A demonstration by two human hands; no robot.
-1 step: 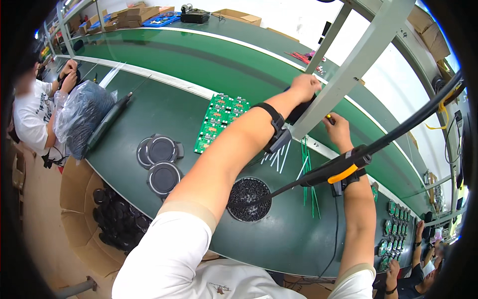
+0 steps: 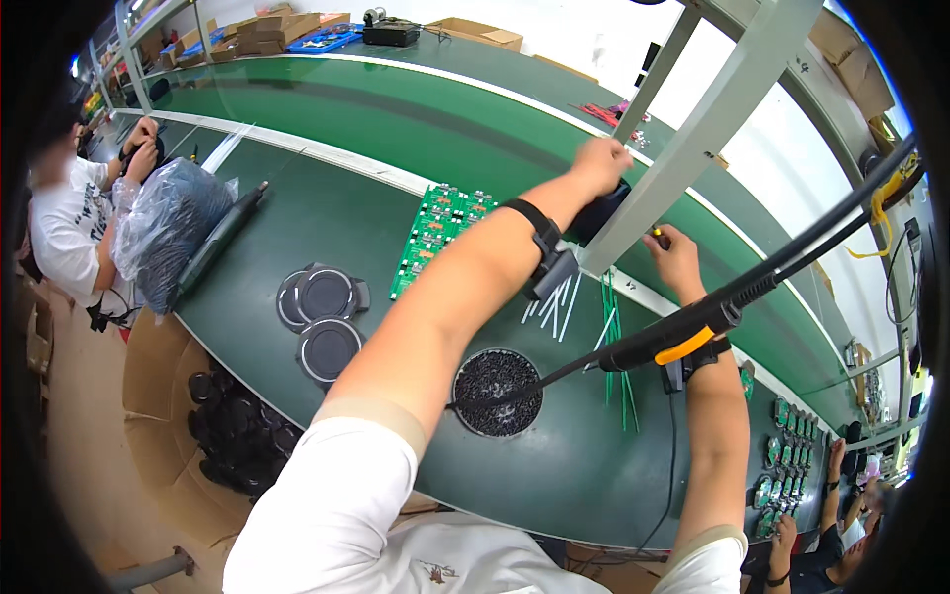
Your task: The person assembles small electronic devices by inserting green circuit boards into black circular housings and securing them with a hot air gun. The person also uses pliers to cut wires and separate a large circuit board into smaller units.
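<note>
Electronics assembly workshop — long green belt [image 2: 327,99], circuit boards [image 2: 431,236] on workbench [image 2: 327,213], co-workers [image 2: 67,233] both sides.

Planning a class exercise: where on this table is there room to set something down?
Two table patches: between the small black pieces, thin cable and front edge; and between the long dark tool, dark discs and green circuit boards. Crowded: around the white sticks, green sticks and the right end's small boards.

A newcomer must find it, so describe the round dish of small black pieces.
On the dark green worktop, look just right of the left forearm. The round dish sits nearer the person than the white sticks. Unlike the dark discs left of that arm, it holds small black pieces.
</note>
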